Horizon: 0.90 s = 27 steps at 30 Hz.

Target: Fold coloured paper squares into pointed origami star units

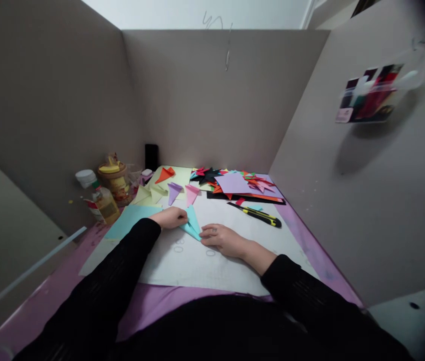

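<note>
Both arms are stretched forward in black sleeves; the left hand [170, 218] is curled into a loose fist; the right hand [223, 237] is laid flat, palm down, fingers directed to the left.

Partitioned craft desk [302, 235], paper scraps [242, 183]
</note>
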{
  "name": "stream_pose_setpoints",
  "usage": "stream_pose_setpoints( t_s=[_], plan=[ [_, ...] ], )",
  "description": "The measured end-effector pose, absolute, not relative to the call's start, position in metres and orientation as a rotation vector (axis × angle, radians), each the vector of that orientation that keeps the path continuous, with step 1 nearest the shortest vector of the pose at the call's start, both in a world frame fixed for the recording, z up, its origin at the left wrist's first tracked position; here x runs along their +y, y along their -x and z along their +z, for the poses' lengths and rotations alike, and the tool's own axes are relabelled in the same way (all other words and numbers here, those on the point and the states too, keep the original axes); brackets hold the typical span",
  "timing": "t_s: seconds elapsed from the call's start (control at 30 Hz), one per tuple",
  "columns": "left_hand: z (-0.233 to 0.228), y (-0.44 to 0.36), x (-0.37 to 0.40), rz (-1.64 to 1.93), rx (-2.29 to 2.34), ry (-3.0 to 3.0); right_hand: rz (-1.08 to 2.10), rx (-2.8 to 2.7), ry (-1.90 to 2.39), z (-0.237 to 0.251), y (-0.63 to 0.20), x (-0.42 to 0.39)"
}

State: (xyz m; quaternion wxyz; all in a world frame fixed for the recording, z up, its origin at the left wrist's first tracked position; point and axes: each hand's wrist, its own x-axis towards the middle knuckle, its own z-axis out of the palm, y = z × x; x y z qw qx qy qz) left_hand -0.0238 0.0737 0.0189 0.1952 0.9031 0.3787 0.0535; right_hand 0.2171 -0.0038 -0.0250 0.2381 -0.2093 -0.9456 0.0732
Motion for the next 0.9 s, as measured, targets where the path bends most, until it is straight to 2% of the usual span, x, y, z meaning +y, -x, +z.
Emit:
stream_pose_setpoints(
  t_s=[0.33,0.9],
  plan=[
    [-0.002,0.016,0.083,0.136,1.262,-2.555,0.370,-2.491,0.679,-0.029,-0.214,-0.003],
    [-0.018,0.022,0.080,0.353,1.302,-2.481,0.367,-2.448,0.587,-0.036,-0.213,0.001]
  ],
)
